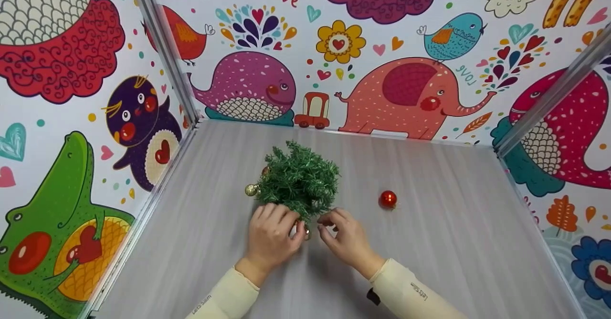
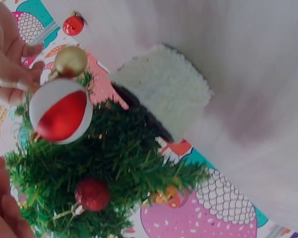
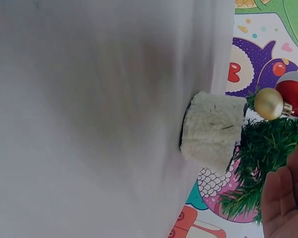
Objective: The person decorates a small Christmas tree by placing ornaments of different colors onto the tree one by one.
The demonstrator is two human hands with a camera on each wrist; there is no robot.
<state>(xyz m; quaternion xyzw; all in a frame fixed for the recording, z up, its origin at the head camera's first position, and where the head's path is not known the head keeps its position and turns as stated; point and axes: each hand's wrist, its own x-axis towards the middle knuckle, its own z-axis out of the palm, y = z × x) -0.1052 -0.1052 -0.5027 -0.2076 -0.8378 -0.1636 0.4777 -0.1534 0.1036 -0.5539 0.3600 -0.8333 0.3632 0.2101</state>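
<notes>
A small artificial Christmas tree [image 1: 300, 178] stands on the table, its whitish base [image 2: 164, 89] showing in both wrist views. My left hand [image 1: 273, 233] is at its front, fingers bent over the lower branches and thumb beside a small gold ball [image 1: 307, 233]; whether it pinches anything is hidden. My right hand [image 1: 349, 240] is just to the right, thumb and forefinger slightly apart near the branch tips. In the left wrist view, a red-and-white ball [image 2: 61, 111] hangs beside the gold one, and a dark red glittery ball [image 2: 92, 194] sits deeper among the branches.
A shiny red ball [image 1: 388, 199] lies on the grey table [image 1: 444, 242] to the right of the tree. Another gold ball [image 1: 251, 189] sticks out at the tree's left. Printed panels with cartoon animals wall the table at the back and sides.
</notes>
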